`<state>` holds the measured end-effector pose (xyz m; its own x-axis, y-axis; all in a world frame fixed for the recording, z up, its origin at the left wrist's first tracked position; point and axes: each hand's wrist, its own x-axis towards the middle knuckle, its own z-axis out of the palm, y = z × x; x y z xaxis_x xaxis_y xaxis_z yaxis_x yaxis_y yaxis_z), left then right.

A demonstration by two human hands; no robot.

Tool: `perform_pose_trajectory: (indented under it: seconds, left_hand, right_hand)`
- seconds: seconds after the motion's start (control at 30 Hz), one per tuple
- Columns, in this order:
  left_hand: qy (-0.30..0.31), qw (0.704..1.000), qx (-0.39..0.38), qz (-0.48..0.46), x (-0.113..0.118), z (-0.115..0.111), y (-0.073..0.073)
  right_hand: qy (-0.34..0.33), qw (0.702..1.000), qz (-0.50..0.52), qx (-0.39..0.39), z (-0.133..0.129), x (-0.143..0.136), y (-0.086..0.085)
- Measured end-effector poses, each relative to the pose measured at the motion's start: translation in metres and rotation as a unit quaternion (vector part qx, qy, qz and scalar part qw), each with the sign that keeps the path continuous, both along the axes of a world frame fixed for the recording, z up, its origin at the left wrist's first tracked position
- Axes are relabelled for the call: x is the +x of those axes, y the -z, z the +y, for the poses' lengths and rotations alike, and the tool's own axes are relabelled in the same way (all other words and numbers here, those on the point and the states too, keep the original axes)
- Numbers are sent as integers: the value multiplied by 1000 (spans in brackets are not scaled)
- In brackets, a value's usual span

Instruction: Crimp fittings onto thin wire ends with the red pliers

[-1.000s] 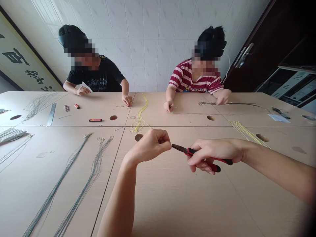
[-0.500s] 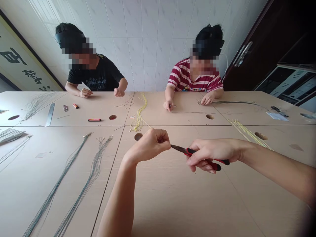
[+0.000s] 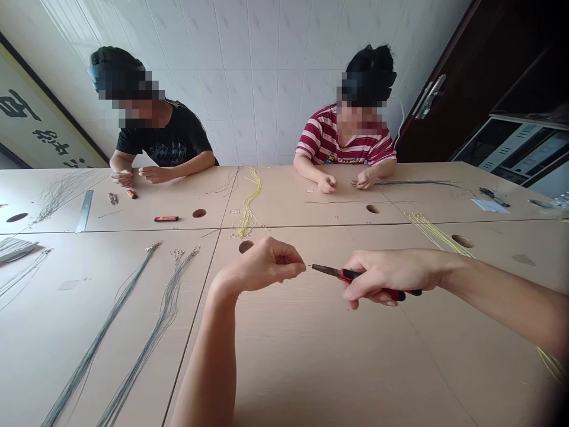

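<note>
My left hand (image 3: 267,267) is closed in a pinch, thumb against the bent fingers. A tiny thin tip shows at its fingertips, too small to name. Wrapped in my right hand (image 3: 391,274) are pliers (image 3: 326,270) with dark narrow jaws and red-and-black handles. The jaws point left and end just beside the left fingertips, over the table (image 3: 333,356). Whether the jaws grip the small tip, I cannot tell.
Bundles of grey-green cords (image 3: 104,320) lie on the left, yellow cords (image 3: 251,201) at the centre back and more yellow cords (image 3: 438,232) right. A ruler (image 3: 84,210), a battery-like red tube (image 3: 166,219) and round table holes (image 3: 372,209) show. Two people (image 3: 164,136) sit opposite.
The plier jaws have drawn slightly away to the right from my left fingertips, baring a tiny tip. Opposite, both people have shifted their hands. The view has moved a little.
</note>
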<state>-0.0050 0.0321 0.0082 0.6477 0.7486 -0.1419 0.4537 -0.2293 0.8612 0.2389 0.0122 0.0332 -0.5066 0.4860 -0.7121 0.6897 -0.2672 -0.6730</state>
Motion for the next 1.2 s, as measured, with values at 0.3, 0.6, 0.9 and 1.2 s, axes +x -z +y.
perform_pose_trajectory:
  seconds: [0.3,0.6,0.9,1.2]
  left_hand:
    - [-157,966,119,-166,34,-4,17]
    - [-279,844,414,-197,52,10,63]
    - [-233,791,536,-182,47,20,73]
    - [-215,763,585,-171,42,22,72]
  right_hand:
    - [28,999,36,3,-9,1,-11]
    - [122,990,55,-36,-20,-4,7]
    - [138,988,53,-52,-21,-4,17]
    - [139,987,46,-59,-22,-6,18]
